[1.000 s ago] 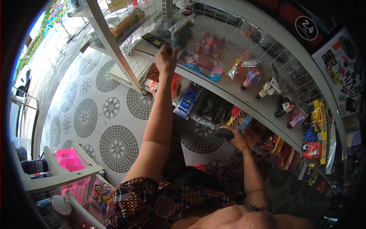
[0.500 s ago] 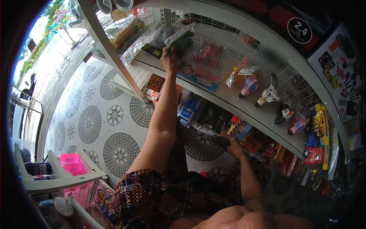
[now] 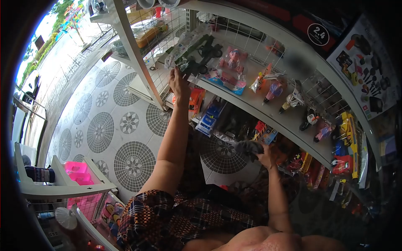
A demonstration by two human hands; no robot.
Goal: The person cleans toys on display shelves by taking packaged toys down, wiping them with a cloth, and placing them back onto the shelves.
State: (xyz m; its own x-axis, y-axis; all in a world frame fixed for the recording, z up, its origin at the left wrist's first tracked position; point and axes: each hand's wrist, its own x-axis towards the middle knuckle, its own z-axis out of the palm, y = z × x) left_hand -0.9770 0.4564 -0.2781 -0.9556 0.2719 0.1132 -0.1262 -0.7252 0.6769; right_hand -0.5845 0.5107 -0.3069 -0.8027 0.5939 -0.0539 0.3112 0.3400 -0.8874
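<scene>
My left hand point(image 3: 179, 85) has its fingers closed on the near edge of a dark green toy vehicle point(image 3: 200, 57) in clear plastic wrapping. The toy is at the left end of the upper shelf point(image 3: 274, 109), and its black wheels face right. A dark grey cloth point(image 3: 248, 149) is bunched in my right hand point(image 3: 266, 159), below the shelf's front edge. Just right of the green toy lies a packaged pink doll toy point(image 3: 233, 60) on a blue card.
More bagged toys, among them a white-and-black figure point(image 3: 310, 121), line the upper shelf. Below stand a blue toy truck point(image 3: 209, 119) and an orange toy box point(image 3: 195, 100). A white rack with pink baskets point(image 3: 77, 170) stands at lower left. A metal upright point(image 3: 140, 58) borders the shelf's left end.
The green toy has been turned and its left side tipped up, with my left hand now lower on its near edge. My right hand has risen slightly with the cloth.
</scene>
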